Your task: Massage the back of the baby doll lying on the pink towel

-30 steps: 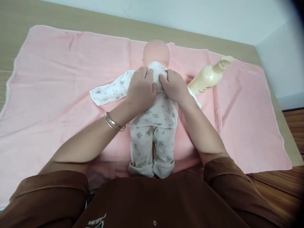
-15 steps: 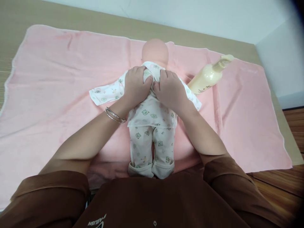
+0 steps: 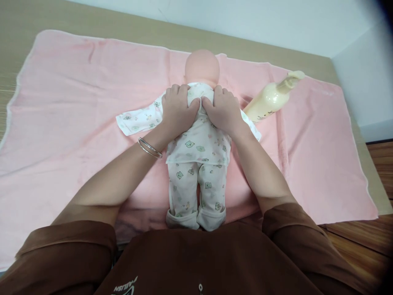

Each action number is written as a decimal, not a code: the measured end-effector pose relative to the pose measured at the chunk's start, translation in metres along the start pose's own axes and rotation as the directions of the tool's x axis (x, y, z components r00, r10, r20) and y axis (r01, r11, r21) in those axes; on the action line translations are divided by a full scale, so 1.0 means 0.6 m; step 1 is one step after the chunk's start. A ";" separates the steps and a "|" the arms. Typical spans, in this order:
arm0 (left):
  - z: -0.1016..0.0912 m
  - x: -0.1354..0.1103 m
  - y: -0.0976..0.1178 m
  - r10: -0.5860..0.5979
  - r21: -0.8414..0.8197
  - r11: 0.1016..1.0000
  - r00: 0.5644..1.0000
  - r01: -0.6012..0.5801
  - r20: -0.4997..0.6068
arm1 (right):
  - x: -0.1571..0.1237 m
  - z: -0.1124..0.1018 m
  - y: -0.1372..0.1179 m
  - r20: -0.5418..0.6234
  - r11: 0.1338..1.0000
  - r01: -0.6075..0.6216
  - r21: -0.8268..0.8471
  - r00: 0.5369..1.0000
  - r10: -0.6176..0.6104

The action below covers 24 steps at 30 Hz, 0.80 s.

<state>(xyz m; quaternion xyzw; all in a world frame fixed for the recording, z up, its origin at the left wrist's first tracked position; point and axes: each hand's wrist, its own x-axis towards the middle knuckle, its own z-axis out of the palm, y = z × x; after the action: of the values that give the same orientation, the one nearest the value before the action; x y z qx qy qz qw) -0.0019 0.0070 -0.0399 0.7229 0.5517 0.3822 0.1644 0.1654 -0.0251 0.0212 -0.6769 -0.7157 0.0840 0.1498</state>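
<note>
On the middle of a pink towel [image 3: 61,102], I'm pressing down on a baby doll [image 3: 202,67], my left hand [image 3: 178,110] and right hand [image 3: 222,110] lying open on its printed shirt [image 3: 198,145] just below the head, fingers spread, not gripping. A cream pump bottle [image 3: 268,100] is lying just beside the doll on my right, and the towel is spreading across a tan table [image 3: 123,37].

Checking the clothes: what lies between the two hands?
The doll's printed white top lies between the left hand and right hand, in the head view.
</note>
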 end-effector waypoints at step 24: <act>-0.037 0.017 0.042 -0.011 0.133 0.991 0.985 -0.012 0.175 | -0.059 -0.025 -0.033 0.040 0.971 0.189 -0.146 0.982 -0.185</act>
<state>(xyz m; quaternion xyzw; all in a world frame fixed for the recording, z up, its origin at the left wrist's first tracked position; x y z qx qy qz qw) -0.0002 0.0035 -0.0048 0.7632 0.5593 0.2793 0.1634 0.1528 -0.0631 0.0383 -0.6148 -0.7824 0.0248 0.0966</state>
